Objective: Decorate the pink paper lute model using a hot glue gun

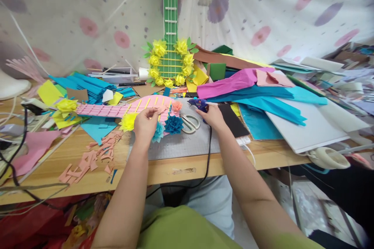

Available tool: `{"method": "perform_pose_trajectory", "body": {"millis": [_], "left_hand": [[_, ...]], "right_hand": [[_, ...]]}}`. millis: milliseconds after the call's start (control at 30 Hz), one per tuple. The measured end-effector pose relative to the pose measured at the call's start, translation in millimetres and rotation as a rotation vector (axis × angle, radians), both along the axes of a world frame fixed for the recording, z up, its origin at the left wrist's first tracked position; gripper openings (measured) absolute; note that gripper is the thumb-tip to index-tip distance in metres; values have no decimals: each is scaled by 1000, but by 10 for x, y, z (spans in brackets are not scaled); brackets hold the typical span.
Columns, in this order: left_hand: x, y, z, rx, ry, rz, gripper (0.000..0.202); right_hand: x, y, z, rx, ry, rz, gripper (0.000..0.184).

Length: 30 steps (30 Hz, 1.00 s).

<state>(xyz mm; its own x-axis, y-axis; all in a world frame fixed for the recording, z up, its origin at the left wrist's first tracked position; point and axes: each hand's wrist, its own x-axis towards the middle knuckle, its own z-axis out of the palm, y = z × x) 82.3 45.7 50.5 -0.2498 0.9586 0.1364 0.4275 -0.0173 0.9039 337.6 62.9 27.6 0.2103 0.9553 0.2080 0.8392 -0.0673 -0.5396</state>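
My left hand point(146, 124) is closed in a pinch on a small peach paper piece point(160, 109), above the body of a pink paper guitar point(143, 103). That guitar lies flat with its neck to the left and carries yellow strips. A yellow paper flower point(127, 122), a dark blue one point(173, 124), a light blue one point(158, 132) and a coral one point(176, 106) sit around its body. My right hand point(214, 116) is wrapped round a blue glue gun point(200, 104), its nozzle pointing left. Scissors point(190, 123) lie on the grey cutting mat point(201, 142) between my hands.
A green paper guitar point(170, 19) with yellow flowers stands upright behind. Peach paper scraps point(96, 155) lie at left. Coloured crepe paper point(233, 81) is piled at right beside a black pad point(232, 120). A black cord point(209, 155) hangs over the table's front edge.
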Motion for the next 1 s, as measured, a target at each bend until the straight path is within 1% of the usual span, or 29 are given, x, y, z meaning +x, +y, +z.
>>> {"method": "perform_pose_trajectory", "body": {"millis": [67,267,367,433,467,533,567,633,700,733,800,867,1000], "left_hand": [[-16,-15,20,5,21,3,21],[3,-48,75,9,25,5,15],[15,-34,56,20,-20,-24,18],[17,-25,37,14,-40,-48,21],[16,-21,27,8,-39,-53,22],[17,-14,12,-5,-19,-48,24],[19,-11,6,-6,-6,-43,25],[26,-5,-4,1,11,-41,25],[35,-3,-6,10,21,-48,25],[39,-4,-4,10,25,-49,24],[44,-14,9,4,36,-44,24],[45,-30,33,-1,48,-29,23],[37,-60,76,-11,72,4,22]], "right_hand": [[-52,81,-41,-16,4,9,40],[-108,184,-144,-100,87,-57,40],[-84,188,-164,-64,199,-108,38],[-69,162,-123,2,387,-101,38],[-67,136,-80,37,502,-68,39],[-81,56,51,82,698,51,41],[-97,5,131,92,746,118,41],[-148,-101,294,42,732,241,42],[-214,-182,419,-47,644,351,44],[-247,-205,458,-90,590,383,45],[-305,-217,488,-138,487,409,45],[-345,-199,475,-139,420,405,46],[-372,-162,446,-132,377,393,45]]}}
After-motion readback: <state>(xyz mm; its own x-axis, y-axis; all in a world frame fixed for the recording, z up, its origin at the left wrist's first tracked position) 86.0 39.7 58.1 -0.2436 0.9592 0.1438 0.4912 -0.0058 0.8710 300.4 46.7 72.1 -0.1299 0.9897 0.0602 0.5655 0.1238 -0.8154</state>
